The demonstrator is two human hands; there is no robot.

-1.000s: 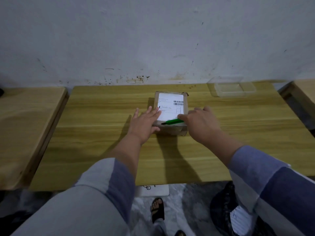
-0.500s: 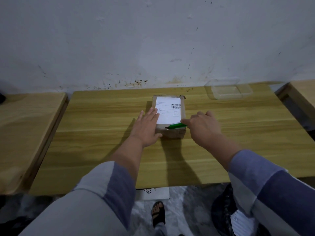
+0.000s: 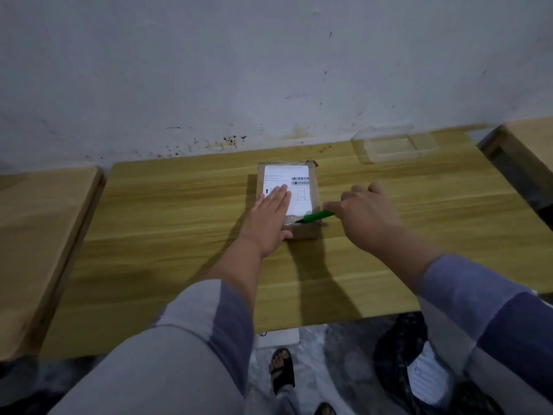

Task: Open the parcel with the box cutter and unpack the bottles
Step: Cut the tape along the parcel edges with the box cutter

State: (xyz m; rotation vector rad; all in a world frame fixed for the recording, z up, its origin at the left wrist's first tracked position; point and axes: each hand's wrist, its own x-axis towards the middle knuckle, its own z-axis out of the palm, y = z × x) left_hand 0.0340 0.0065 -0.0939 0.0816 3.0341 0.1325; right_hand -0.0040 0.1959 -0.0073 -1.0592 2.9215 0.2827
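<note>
A small brown cardboard parcel [image 3: 312,181] with a white shipping label lies in the middle of the wooden table [image 3: 179,223]. My left hand [image 3: 267,218] rests flat on the parcel's left side, fingers spread over the label. My right hand [image 3: 366,215] is to the right of the parcel and grips a green box cutter [image 3: 315,217]. The cutter's tip touches the taped near edge of the parcel top. No bottles are visible; the parcel is closed.
A clear plastic container [image 3: 392,145] stands at the back right of the table by the wall. Lower wooden surfaces flank the table on the left [image 3: 36,235] and right [image 3: 532,139]. A dark bag [image 3: 419,363] and a sandalled foot [image 3: 282,366] are on the floor below.
My left hand slid further onto the label. My right hand drew the cutter rightward along the parcel's near edge. The camera view shifted slightly.
</note>
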